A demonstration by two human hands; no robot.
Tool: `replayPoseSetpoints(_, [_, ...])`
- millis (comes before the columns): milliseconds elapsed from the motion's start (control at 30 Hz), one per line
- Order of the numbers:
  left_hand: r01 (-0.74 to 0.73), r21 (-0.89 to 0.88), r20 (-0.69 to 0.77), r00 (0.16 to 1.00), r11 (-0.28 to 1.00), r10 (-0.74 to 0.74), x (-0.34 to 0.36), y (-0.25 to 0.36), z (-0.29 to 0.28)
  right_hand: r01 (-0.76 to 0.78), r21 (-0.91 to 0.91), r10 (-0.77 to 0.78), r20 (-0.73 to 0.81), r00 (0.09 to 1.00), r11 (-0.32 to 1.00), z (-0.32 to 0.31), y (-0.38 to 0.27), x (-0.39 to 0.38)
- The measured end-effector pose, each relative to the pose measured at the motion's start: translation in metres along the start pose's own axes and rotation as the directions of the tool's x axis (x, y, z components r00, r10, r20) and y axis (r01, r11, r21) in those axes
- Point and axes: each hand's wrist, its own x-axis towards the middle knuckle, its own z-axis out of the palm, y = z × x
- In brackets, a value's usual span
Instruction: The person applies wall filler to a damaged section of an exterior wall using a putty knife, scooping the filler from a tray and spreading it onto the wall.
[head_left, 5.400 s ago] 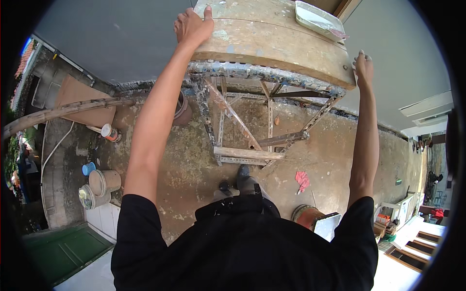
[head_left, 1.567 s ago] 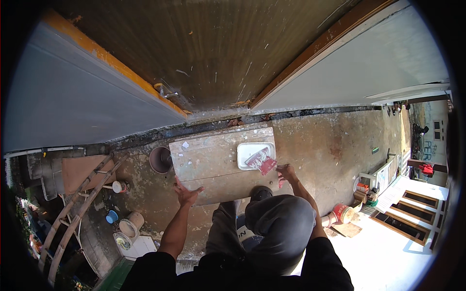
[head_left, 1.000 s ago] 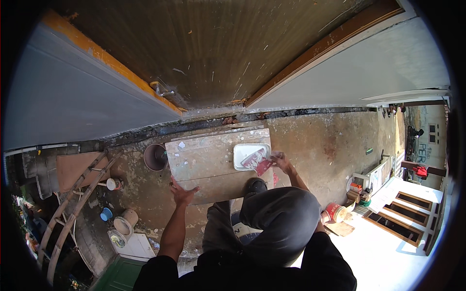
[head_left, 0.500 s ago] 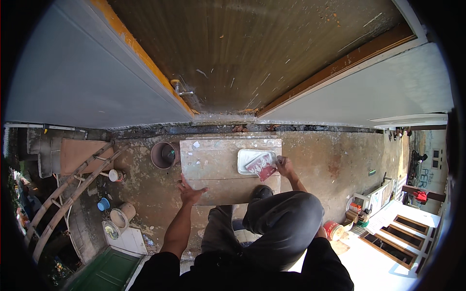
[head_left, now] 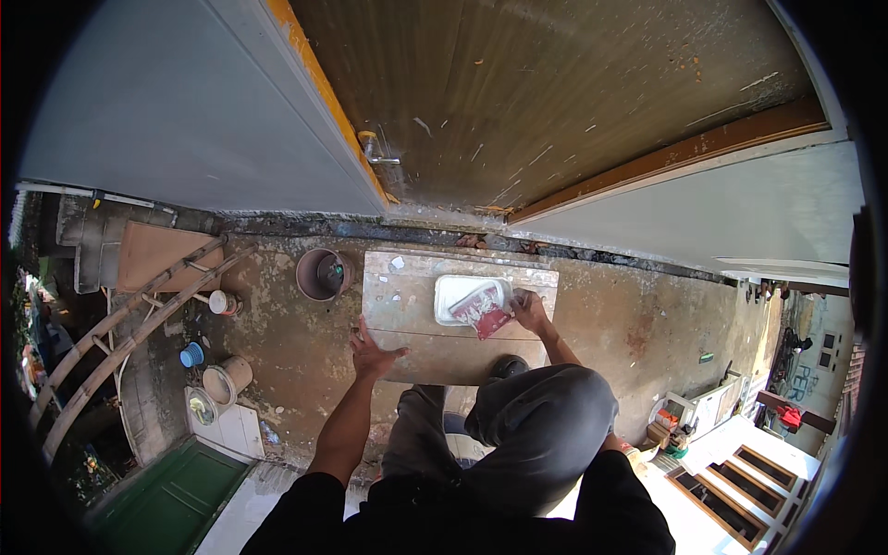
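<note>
My right hand is closed on the edge of a flat, floppy-looking red piece with white patches; its exact kind is unclear. It is tilted over a white rectangular tray and hides part of the tray's inside. The tray rests on a worn wooden board. At the board's near left corner is my left hand, its fingers and thumb spread, holding nothing. My dark shoe is at the board's near edge, right of the middle.
A brown bucket stands just left of the board. Farther left are a bamboo ladder, a paint can, a blue pot and a beige bucket. A wooden door with a tap beside it lies ahead.
The view has turned slightly, shifting the scene. My right hand has moved the red piece left and farther over the tray. My left hand stays spread at the board's corner.
</note>
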Motion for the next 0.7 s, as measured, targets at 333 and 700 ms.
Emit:
replayPoseSetpoints(333, [-0.006,0.061,0.049,0.999,0.998,0.003,0.007,0.013,-0.001,0.034,-0.261,-0.085,-0.185,0.979,0.965,0.033,-0.026,0.015])
replayPoseSetpoints(700, [-0.580,-0.083,-0.326,0.785,0.811,0.528,0.003,0.040,0.032,-0.003,0.126,0.034,-0.246,0.969,0.992,0.040,-0.011,-0.002])
